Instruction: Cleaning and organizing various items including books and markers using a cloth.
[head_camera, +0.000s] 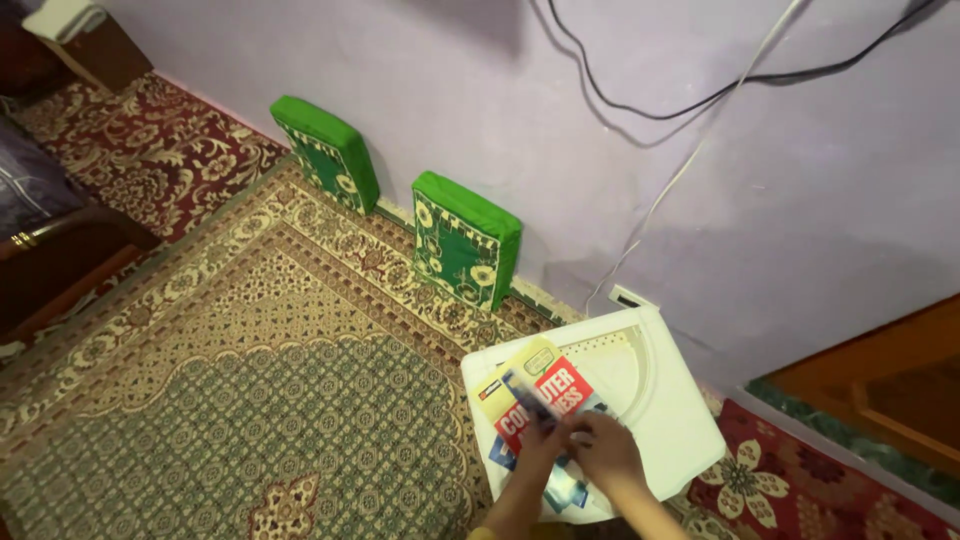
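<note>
Carpeted floor is carrying a white stool (690, 420). I'm pinching the red book (545, 395) with both hands, left hand (545, 440) and right hand (605, 450); it's running away up-left.

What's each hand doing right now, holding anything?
Left hand: fingers on the red book lying on the white stool; whether it grips cannot be told.
Right hand: rests on the same book; grip cannot be told.

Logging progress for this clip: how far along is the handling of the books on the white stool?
Done: the red-covered book and yellow booklet lie on the white plastic stool. In hand: left hand and right hand meet over the red-covered book's lower edge. Left: nothing is lifted; the grip is too blurred to judge.
</note>
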